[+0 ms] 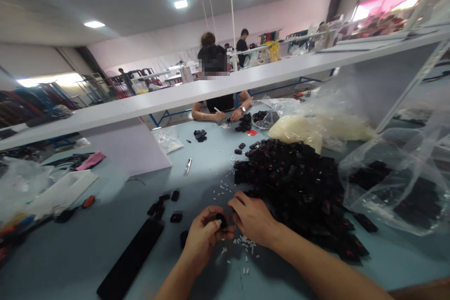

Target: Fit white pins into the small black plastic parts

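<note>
My left hand (pixel 204 238) and my right hand (pixel 251 218) meet low in the view, their fingers pinching a small black piece (pixel 221 220) between them. Much of that piece is hidden by my fingers. Just right of my right hand rises a large heap of black pieces with red marks (pixel 291 192). Tiny white plastic bits (pixel 243 245) lie scattered on the pale blue table (pixel 80 262) beneath my hands. A few loose black pieces (pixel 160 206) lie left of my left hand.
Metal tweezers (pixel 188 167) and a long black strip (pixel 131 258) lie on the table. A clear bag of black pieces (pixel 397 187) sits at right, behind it a bag of cream items (pixel 316 129). Across a white shelf (pixel 176 96), a co-worker's hands (pixel 228 115) work among black pieces.
</note>
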Demonstrator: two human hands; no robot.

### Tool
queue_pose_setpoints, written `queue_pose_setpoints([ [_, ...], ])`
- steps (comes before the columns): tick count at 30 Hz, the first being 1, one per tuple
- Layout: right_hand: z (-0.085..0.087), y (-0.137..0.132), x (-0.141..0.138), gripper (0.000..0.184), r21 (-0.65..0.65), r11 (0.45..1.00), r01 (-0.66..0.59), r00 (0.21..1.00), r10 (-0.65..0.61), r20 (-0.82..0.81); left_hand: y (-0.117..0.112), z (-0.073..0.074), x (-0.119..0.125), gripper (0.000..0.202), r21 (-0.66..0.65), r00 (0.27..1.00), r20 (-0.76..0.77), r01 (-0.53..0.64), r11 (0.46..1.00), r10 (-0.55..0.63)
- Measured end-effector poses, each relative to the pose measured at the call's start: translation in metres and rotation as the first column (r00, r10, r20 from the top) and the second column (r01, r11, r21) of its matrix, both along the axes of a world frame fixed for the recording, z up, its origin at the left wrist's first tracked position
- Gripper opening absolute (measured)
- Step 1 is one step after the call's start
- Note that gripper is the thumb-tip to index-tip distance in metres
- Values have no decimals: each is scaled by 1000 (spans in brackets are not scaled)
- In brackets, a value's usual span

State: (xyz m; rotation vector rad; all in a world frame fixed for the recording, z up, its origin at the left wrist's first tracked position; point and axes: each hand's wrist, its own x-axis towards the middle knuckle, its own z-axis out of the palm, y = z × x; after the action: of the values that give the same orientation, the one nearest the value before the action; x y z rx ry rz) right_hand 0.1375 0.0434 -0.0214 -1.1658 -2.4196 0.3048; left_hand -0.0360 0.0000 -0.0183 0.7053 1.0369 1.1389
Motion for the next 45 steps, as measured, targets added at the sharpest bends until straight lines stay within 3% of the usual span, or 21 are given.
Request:
queue_pose_setpoints([
  [45,5,-1,0,21,-22,1000,4,999,-4,38,0,0,0,30,-12,1000,0,-17,1000,17],
])
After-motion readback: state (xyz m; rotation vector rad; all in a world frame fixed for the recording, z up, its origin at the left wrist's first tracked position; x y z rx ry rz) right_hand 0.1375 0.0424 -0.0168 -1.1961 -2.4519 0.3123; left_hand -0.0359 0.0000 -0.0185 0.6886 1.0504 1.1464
